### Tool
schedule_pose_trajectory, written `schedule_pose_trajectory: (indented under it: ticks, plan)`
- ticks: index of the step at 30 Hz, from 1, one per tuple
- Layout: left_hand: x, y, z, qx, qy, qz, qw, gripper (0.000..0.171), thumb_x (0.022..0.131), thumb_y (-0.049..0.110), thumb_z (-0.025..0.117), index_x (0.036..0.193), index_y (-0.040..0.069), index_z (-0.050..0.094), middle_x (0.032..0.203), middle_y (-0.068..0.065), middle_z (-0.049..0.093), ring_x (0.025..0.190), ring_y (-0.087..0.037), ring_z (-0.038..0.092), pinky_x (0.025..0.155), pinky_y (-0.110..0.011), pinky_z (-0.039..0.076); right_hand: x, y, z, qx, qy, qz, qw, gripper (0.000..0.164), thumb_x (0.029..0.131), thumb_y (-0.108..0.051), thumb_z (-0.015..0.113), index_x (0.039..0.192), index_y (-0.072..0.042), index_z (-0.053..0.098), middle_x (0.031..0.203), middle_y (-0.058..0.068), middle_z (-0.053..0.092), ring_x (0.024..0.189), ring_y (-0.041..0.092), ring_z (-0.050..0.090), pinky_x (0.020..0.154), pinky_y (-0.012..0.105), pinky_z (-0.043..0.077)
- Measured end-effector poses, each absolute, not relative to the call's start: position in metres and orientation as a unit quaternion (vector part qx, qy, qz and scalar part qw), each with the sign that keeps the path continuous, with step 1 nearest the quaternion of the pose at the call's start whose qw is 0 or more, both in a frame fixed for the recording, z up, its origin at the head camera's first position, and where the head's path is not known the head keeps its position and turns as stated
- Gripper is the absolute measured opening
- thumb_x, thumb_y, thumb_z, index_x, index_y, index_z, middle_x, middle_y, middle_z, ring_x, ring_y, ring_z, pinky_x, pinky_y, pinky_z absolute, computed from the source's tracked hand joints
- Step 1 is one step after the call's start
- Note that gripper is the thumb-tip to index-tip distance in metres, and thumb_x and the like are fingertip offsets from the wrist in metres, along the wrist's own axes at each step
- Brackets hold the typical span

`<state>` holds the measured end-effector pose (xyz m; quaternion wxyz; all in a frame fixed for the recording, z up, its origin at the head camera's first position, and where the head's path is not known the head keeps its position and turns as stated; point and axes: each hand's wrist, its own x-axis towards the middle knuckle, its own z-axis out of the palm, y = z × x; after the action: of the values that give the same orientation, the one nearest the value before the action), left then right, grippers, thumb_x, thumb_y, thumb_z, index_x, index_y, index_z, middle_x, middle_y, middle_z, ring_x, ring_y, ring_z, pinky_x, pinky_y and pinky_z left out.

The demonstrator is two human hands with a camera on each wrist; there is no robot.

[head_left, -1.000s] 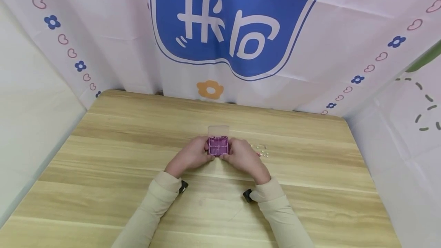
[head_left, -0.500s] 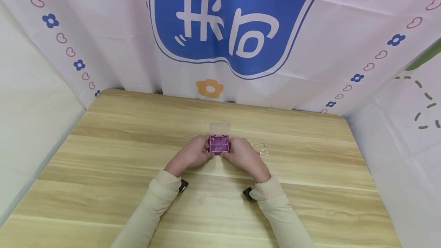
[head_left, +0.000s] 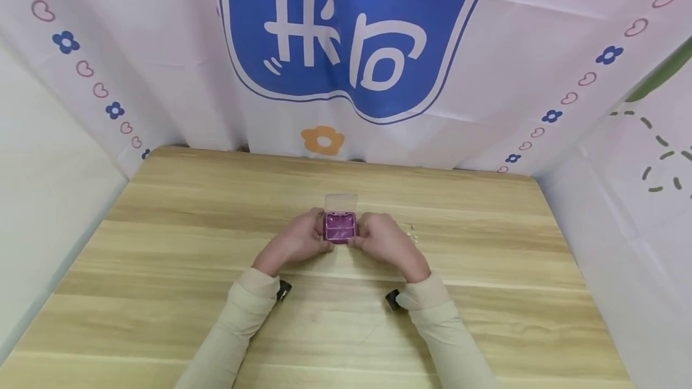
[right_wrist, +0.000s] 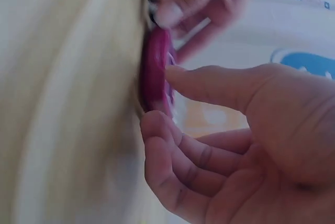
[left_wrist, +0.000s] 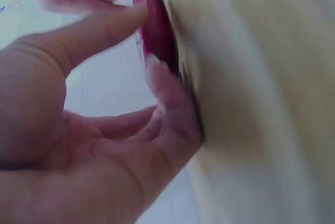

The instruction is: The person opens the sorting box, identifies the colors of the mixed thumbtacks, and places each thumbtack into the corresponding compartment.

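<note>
A small purple pill box (head_left: 340, 227) lies low over the table, its inside divided into several compartments. Its clear lid (head_left: 341, 202) is flipped back on the far side. At the left end my left hand (head_left: 299, 237) holds the box between thumb and fingers. My right hand (head_left: 385, 241) is at the opposite end, its thumb on the near side and its fingertips by the end wall. In the left wrist view the box (left_wrist: 158, 28) appears edge-on; the right wrist view shows the box (right_wrist: 155, 69) edge-on too, with part of its end behind the fingers.
Several small pale pieces (head_left: 413, 235) are scattered just right of my right hand, partly hidden by it. The wooden table (head_left: 216, 197) ends at a printed cloth (head_left: 184, 65) hanging behind it. Dark wrist devices (head_left: 393, 300) sit at both cuffs.
The head view has shifted a little. My right hand and wrist have edged right, covering more of the small pieces. The box tilts slightly differently than a second ago, its lid still open.
</note>
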<state>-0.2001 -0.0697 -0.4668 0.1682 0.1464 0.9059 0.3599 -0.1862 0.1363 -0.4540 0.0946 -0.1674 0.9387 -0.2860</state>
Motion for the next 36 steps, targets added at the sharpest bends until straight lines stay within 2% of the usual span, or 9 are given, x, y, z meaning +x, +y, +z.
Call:
schedule_pose_trajectory:
  ticks: [2,5,6,10,15,23,30,36]
  plan:
    - [-0.202,-0.069,-0.466,0.144,0.909,0.353,0.171,0.091,0.066,0.018,0.084,0.138,-0.004,0.032,0.105,-0.017,0.06,0.091,-0.027,0.057,0.086,-0.044,0.05,-0.188,0.143,-0.449,-0.154,0.94,-0.287,0.098,0.038,0.08,-0.02,0.075,0.107,0.004,0.062,0.069,0.001,0.063,0.051,0.01,0.055,0.046,0.026,0.051]
    - [-0.205,-0.067,-0.463,0.154,0.916,0.331,0.168,0.096,0.063,0.022,0.086,0.137,-0.007,0.031,0.121,-0.024,0.053,0.107,-0.033,0.05,0.097,-0.05,0.041,-0.189,0.156,-0.443,-0.131,0.942,-0.295,0.096,0.058,0.08,-0.02,0.075,0.126,0.006,0.052,0.075,0.003,0.067,0.059,0.01,0.059,0.056,0.029,0.054]
    - [-0.206,-0.067,-0.463,0.157,0.917,0.325,0.168,0.097,0.062,0.022,0.086,0.136,-0.007,0.031,0.125,-0.026,0.05,0.111,-0.034,0.047,0.1,-0.051,0.038,-0.19,0.161,-0.441,-0.127,0.943,-0.295,0.091,0.057,0.08,-0.021,0.075,0.126,0.005,0.052,0.078,0.003,0.068,0.061,0.01,0.059,0.059,0.03,0.055]
    - [-0.211,-0.067,-0.459,0.153,0.922,0.313,0.172,0.091,0.062,0.023,0.087,0.132,-0.007,0.037,0.126,-0.023,0.047,0.11,-0.032,0.045,0.1,-0.049,0.038,-0.193,0.178,-0.436,-0.113,0.942,-0.304,0.082,0.055,0.082,-0.024,0.073,0.125,0.003,0.053,0.081,0.004,0.068,0.065,0.011,0.06,0.065,0.036,0.054]
    - [-0.217,-0.07,-0.459,0.163,0.916,0.321,0.176,0.088,0.059,0.023,0.089,0.128,-0.005,0.04,0.12,-0.019,0.05,0.103,-0.026,0.049,0.097,-0.043,0.042,-0.196,0.203,-0.434,-0.093,0.939,-0.322,0.082,0.056,0.083,-0.023,0.071,0.127,0.004,0.05,0.084,0.007,0.067,0.066,0.015,0.062,0.064,0.04,0.054]
    - [-0.222,-0.07,-0.463,0.15,0.905,0.348,0.196,0.087,0.057,0.022,0.09,0.126,0.003,0.041,0.118,-0.015,0.056,0.099,-0.024,0.053,0.095,-0.043,0.044,-0.198,0.24,-0.442,-0.061,0.938,-0.332,0.075,0.042,0.081,-0.022,0.074,0.113,0.001,0.058,0.092,0.013,0.065,0.081,0.025,0.06,0.072,0.045,0.052]
    - [-0.22,-0.071,-0.465,0.15,0.912,0.329,0.193,0.081,0.06,0.023,0.089,0.124,0.003,0.044,0.115,-0.014,0.056,0.101,-0.025,0.052,0.094,-0.044,0.044,-0.198,0.248,-0.445,-0.06,0.938,-0.329,0.087,0.029,0.083,-0.02,0.073,0.103,-0.002,0.062,0.092,0.015,0.066,0.082,0.026,0.06,0.073,0.046,0.051]
    - [-0.219,-0.071,-0.464,0.156,0.916,0.315,0.195,0.079,0.064,0.026,0.086,0.127,0.003,0.044,0.112,-0.013,0.056,0.098,-0.024,0.053,0.09,-0.043,0.047,-0.201,0.254,-0.453,-0.062,0.943,-0.312,0.099,0.023,0.083,-0.019,0.072,0.098,-0.004,0.065,0.086,0.011,0.067,0.077,0.023,0.059,0.071,0.044,0.05]
